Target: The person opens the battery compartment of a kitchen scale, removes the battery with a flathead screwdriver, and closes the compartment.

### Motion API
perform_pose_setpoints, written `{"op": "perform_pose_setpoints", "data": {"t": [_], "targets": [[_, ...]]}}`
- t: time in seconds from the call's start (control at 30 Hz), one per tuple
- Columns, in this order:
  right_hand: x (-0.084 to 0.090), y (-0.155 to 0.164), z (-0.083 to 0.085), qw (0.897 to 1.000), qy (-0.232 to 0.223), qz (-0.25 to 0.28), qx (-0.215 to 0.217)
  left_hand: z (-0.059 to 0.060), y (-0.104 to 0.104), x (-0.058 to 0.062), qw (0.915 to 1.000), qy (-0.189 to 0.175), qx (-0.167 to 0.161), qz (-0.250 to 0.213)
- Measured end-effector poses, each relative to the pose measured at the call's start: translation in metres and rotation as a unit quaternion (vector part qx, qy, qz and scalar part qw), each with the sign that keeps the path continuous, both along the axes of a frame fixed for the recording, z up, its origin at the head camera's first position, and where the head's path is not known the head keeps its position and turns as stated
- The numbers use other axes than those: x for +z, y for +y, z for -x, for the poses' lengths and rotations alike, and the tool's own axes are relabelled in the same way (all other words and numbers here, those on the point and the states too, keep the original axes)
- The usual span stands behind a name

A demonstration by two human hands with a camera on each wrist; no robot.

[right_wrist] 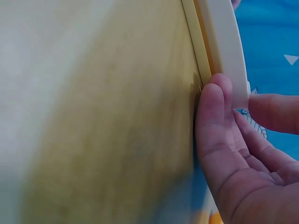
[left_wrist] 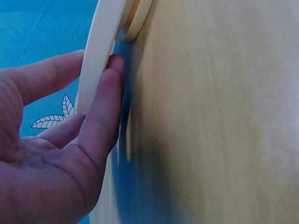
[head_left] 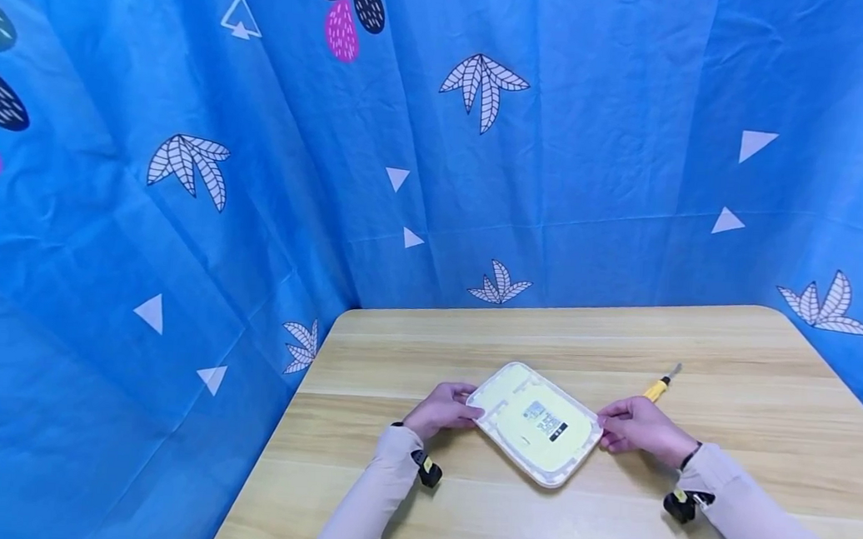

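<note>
A flat white rectangular piece with rounded corners [head_left: 520, 397] lies between my two hands, its pale yellow middle bearing a printed label and a small black bar. My left hand [head_left: 442, 410] pinches its left end, thumb on the upper face and fingers underneath. In the left wrist view the fingers [left_wrist: 100, 107] curl beneath the white edge. At the opposite end my right hand [head_left: 638, 428] pinches the piece the same way. The right wrist view shows the thumb [right_wrist: 275, 112] against the white rim and fingertips under it. A cream lower layer shows below the rim.
A screwdriver with a yellow handle [head_left: 656, 390] lies just beyond my right hand, tip pointing away. The wooden table [head_left: 548, 319] has a rounded far edge. A patterned blue curtain [head_left: 595, 189] hangs behind it and along the left side.
</note>
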State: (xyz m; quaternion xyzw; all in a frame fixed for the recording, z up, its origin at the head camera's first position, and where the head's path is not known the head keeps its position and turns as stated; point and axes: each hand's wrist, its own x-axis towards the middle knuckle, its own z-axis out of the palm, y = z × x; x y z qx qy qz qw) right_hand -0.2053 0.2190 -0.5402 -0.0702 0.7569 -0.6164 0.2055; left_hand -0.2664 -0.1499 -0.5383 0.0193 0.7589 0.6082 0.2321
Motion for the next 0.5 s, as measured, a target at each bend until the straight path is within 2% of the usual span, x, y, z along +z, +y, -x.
{"op": "perform_pose_setpoints", "data": {"t": [0.3, 0.5], "targets": [[0.004, -0.002, 0.017, 0.998, 0.017, -0.055, -0.021, -0.012, -0.006, 0.0, 0.9994, -0.023, -0.026, -0.005], [0.006, -0.005, 0.028, 0.995, 0.026, -0.09, -0.029, -0.023, -0.007, -0.001, 0.9984, -0.029, -0.041, -0.026]]}}
